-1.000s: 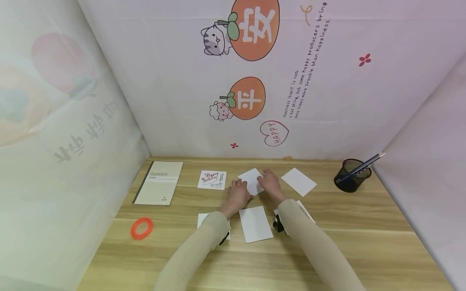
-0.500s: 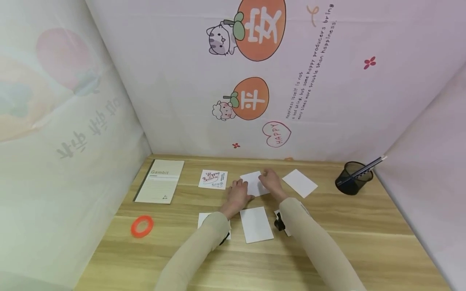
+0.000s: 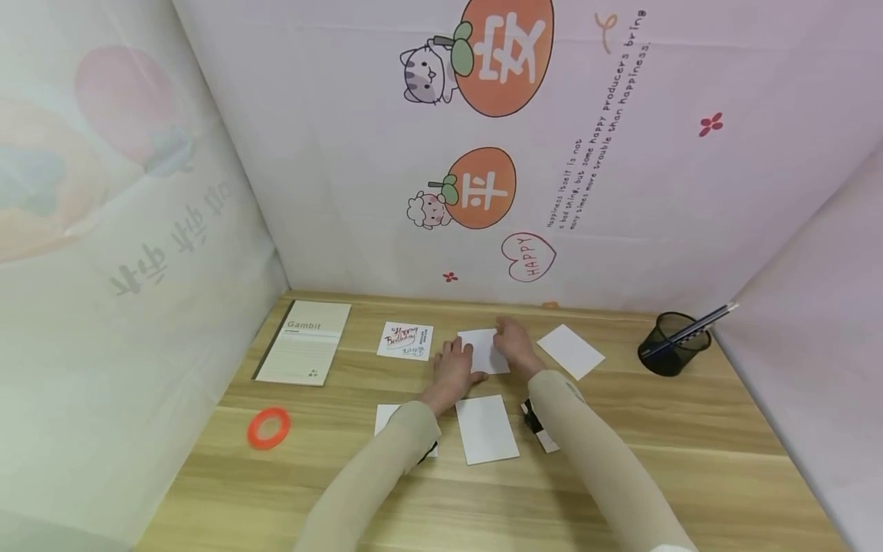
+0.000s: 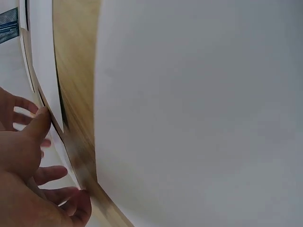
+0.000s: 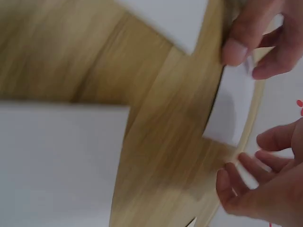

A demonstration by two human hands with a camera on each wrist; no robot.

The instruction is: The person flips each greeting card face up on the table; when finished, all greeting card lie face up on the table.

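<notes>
In the head view a small white card (image 3: 487, 351) lies flat at the back middle of the table, between both hands. My left hand (image 3: 451, 374) rests at its left side, fingers spread and the thumb by its near edge. At the card's right edge is my right hand (image 3: 515, 345). The right wrist view shows the right hand's loosely curved fingers (image 5: 230, 182) just off the card (image 5: 229, 106), while the left thumb lies right at its edge. A printed "Happy Birthday" card (image 3: 405, 341) lies left of them.
Right of the hands lies another white card (image 3: 571, 351), then a black mesh pen holder (image 3: 669, 349). Nearer are a white card (image 3: 486, 429) and two cards partly under the forearms. A Gambit notepad (image 3: 303, 345) and red tape ring (image 3: 268, 428) stand left. Walls enclose the table.
The white card between my hands has turned from a slant to nearly square with the table's back edge. Both hands have stayed beside it. The head view has shifted slightly.
</notes>
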